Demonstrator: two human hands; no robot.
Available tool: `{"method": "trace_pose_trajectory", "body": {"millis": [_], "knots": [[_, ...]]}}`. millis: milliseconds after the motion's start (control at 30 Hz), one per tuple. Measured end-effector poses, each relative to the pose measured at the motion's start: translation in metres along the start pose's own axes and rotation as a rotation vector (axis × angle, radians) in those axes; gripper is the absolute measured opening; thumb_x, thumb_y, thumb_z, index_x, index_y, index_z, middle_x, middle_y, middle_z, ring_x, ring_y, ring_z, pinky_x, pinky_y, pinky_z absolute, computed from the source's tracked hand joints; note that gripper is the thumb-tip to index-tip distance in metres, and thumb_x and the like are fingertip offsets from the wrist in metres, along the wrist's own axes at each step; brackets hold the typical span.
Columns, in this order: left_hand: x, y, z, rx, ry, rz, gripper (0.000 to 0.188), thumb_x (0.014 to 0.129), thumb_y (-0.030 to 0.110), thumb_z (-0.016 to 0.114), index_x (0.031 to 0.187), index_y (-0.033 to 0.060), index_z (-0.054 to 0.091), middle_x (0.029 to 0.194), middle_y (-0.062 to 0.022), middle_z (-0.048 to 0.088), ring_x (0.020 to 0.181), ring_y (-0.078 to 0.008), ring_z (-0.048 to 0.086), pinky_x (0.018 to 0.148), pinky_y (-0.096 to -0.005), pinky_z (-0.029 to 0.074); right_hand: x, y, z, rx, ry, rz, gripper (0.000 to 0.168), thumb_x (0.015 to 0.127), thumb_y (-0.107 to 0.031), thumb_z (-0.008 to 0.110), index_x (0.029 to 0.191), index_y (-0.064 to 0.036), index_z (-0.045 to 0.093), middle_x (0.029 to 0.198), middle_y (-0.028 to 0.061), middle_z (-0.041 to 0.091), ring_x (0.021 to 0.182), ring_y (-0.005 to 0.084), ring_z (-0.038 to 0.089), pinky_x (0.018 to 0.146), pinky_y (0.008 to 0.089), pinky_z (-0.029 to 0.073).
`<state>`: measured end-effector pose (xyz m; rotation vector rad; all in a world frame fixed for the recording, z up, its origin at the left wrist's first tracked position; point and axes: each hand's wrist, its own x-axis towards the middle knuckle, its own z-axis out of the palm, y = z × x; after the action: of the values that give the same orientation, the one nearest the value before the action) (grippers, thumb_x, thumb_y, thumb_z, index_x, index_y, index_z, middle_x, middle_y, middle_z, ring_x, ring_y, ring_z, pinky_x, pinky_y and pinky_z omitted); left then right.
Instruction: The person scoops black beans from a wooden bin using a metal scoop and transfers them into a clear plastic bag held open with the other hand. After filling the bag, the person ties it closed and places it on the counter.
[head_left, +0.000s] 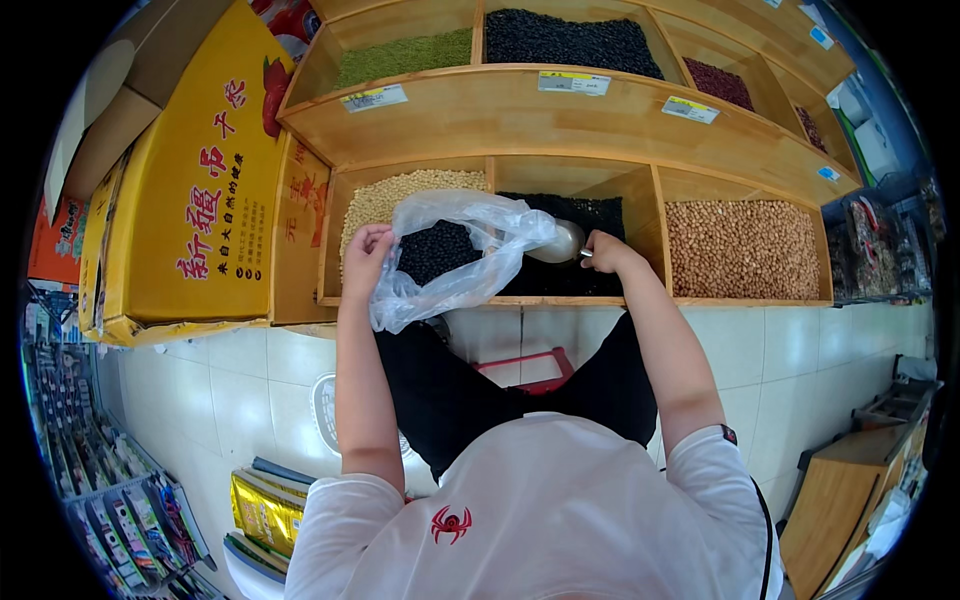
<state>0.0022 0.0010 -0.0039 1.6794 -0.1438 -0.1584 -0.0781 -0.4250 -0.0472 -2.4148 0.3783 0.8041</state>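
Observation:
My left hand (367, 255) grips the left rim of a clear plastic bag (480, 289), whose mouth gapes wide with black beans (435, 251) showing inside. A metal scoop (556, 241) lies against the bag's right side, its handle in my right hand (606, 253). Both hands are over the lower row of a wooden bin display. The bag covers part of the bin of pale yellow soybeans (412, 182) and part of the middle bin. Black beans (600, 214) fill the bottom of that middle bin, below the scoop and my right hand.
Light brown peanuts or beans (742, 247) fill the right bin. The upper row holds green beans (409, 56), black beans (570, 41) and dark red beans (718, 84). A large yellow carton (202, 202) adjoins the display on the left. A red frame (551, 367) is on the floor between my legs.

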Motion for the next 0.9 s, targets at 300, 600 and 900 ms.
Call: {"method": "trace_pose_trajectory", "body": {"millis": [300,600,900], "knots": [[-0.003,0.002,0.001,-0.003,0.012,0.007,0.015,0.088,0.009,0.06,0.101,0.0018,0.058,0.083,-0.0032,0.064,0.067,-0.0072,0.053,0.064,-0.0196,0.043,-0.014,0.002,-0.006,0.083,0.206,0.043,0.055,0.06,-0.021,0.082,0.103,-0.002,0.053,0.101,0.0172,0.064,0.099,0.0323,0.06,0.084,0.0372,0.047],[0.0,-0.002,-0.001,-0.025,-0.006,0.022,0.015,0.088,0.008,0.061,0.101,0.0006,0.058,0.083,-0.0032,0.064,0.067,-0.0068,0.054,0.063,-0.0191,0.044,-0.009,0.006,-0.001,0.149,0.309,-0.011,0.046,0.058,-0.023,0.084,0.085,-0.004,0.052,0.084,0.0129,0.062,0.082,0.0276,0.061,0.074,0.0353,0.048],[-0.002,0.002,0.0,0.001,0.003,0.008,0.015,0.088,0.008,0.06,0.101,0.0007,0.059,0.083,-0.004,0.064,0.067,-0.0071,0.053,0.064,-0.0196,0.043,-0.018,-0.002,-0.006,0.176,0.358,-0.047,0.045,0.06,-0.025,0.081,0.088,-0.005,0.053,0.088,0.015,0.064,0.09,0.0313,0.062,0.077,0.0367,0.048]]}}
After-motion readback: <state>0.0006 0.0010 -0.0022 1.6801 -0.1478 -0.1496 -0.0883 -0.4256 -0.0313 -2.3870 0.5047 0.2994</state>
